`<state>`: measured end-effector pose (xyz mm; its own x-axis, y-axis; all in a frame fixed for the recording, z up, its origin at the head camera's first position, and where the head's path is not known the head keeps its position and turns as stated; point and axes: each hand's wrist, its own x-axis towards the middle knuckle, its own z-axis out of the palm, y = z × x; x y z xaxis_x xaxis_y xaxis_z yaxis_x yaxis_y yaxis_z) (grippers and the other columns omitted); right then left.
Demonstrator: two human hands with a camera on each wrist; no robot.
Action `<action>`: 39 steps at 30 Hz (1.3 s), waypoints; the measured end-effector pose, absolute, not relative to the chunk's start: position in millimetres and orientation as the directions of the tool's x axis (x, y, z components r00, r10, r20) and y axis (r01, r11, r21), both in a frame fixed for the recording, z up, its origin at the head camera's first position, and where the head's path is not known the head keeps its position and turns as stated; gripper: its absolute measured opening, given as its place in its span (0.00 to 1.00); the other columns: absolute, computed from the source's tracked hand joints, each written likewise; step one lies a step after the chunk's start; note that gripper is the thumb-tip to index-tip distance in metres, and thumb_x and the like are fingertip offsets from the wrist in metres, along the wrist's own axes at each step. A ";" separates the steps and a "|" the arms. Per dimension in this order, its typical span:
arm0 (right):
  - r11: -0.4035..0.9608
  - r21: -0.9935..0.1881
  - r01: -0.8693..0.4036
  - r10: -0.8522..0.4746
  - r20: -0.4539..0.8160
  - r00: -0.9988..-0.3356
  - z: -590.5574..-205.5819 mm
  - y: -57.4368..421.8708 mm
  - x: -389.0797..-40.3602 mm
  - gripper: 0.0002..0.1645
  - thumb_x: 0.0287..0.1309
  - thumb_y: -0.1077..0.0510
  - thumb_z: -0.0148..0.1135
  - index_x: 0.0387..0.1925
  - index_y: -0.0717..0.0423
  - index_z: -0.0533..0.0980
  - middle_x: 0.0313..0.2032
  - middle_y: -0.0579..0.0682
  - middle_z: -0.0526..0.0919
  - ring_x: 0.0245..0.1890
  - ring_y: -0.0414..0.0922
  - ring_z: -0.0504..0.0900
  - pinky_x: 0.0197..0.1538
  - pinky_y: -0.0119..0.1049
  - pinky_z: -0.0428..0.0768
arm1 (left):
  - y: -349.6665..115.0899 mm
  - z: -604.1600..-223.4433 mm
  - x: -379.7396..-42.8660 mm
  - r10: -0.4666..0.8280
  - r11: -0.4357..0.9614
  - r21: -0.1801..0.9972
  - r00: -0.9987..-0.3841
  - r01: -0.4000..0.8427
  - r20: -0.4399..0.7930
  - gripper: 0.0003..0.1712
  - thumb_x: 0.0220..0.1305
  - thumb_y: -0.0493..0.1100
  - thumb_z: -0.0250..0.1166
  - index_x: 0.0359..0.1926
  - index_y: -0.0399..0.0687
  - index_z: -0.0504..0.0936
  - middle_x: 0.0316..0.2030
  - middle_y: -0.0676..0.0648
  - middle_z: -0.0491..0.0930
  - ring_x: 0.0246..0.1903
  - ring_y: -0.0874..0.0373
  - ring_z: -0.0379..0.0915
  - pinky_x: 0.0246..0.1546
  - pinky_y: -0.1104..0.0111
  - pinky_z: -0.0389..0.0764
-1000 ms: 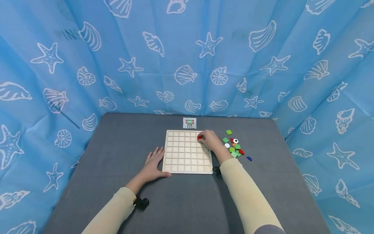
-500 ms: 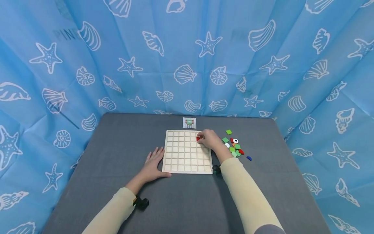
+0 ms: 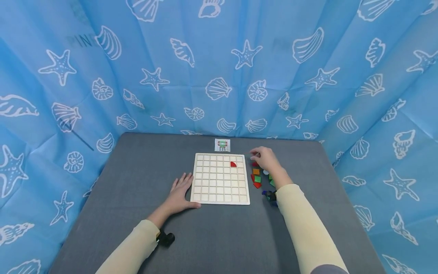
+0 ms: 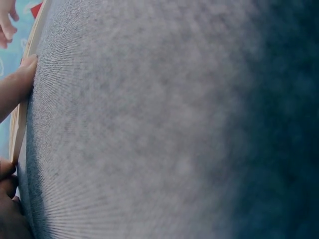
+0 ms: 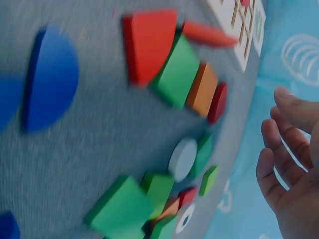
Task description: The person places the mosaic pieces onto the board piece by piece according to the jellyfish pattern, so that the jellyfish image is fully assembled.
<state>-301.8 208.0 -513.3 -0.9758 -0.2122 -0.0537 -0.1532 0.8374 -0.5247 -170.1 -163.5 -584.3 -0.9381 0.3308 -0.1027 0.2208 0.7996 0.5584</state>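
The wooden grid board (image 3: 219,186) lies flat on the table, with a red quarter-circle tile (image 3: 233,164) in one cell at its upper right. My left hand (image 3: 179,194) rests against the board's left edge, fingers spread and thumb (image 4: 22,79) along the near edge. Just right of the board, my right hand (image 3: 268,158) hovers over loose tiles with nothing in its fingers. In the right wrist view its fingers are loosely bent, apart from the tiles. Below it are a red tile (image 5: 152,45), a green tile (image 5: 178,74) and an orange tile (image 5: 202,89).
A small printed card (image 3: 222,145) lies behind the board. More tiles are scattered right of the board, including a blue half-circle (image 5: 57,79), a white disc (image 5: 183,159) and a black-and-white ring-like piece (image 5: 185,217). A blue shell-patterned curtain (image 3: 219,76) stands behind the grey table (image 3: 219,236).
My right hand has let go of the red quarter-circle tile in the board's cell and moved right, off the board. My left hand has stayed at the board's edge.
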 end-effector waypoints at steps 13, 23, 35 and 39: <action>0.855 -0.516 -0.047 -0.118 -0.106 -0.987 -525.9 252.8 -311.7 0.23 0.69 0.62 0.61 0.64 0.57 0.76 0.65 0.64 0.71 0.65 0.64 0.70 0.65 0.60 0.72 | -162.7 -585.8 -170.3 0.340 0.795 0.561 -0.936 0.232 -0.094 0.74 0.45 0.75 0.73 0.80 0.42 0.48 0.80 0.40 0.46 0.80 0.41 0.34 0.76 0.40 0.37; 0.873 -0.487 0.010 -0.131 -0.254 -0.958 -533.3 265.5 -317.0 0.25 0.70 0.65 0.57 0.67 0.59 0.74 0.69 0.65 0.68 0.66 0.64 0.68 0.66 0.60 0.71 | -163.0 -588.4 -169.3 0.324 0.807 0.554 -0.937 0.202 -0.130 0.74 0.45 0.76 0.73 0.81 0.44 0.47 0.81 0.43 0.44 0.80 0.45 0.31 0.77 0.43 0.35; 0.858 -0.513 0.031 -0.094 -0.216 -0.972 -541.1 267.1 -321.3 0.22 0.72 0.62 0.58 0.64 0.61 0.76 0.59 0.65 0.77 0.53 0.58 0.79 0.54 0.52 0.80 | -161.4 -585.2 -166.8 0.320 0.798 0.567 -0.941 0.205 -0.110 0.73 0.45 0.75 0.74 0.80 0.43 0.49 0.80 0.42 0.47 0.80 0.43 0.34 0.76 0.42 0.36; 0.865 -0.501 0.017 -0.096 -0.199 -0.975 -542.7 265.3 -324.6 0.22 0.70 0.60 0.60 0.62 0.62 0.76 0.57 0.65 0.78 0.56 0.59 0.78 0.57 0.54 0.80 | -162.3 -584.7 -167.3 0.322 0.802 0.558 -0.941 0.213 -0.103 0.73 0.45 0.74 0.74 0.80 0.43 0.48 0.80 0.42 0.46 0.80 0.43 0.34 0.76 0.42 0.37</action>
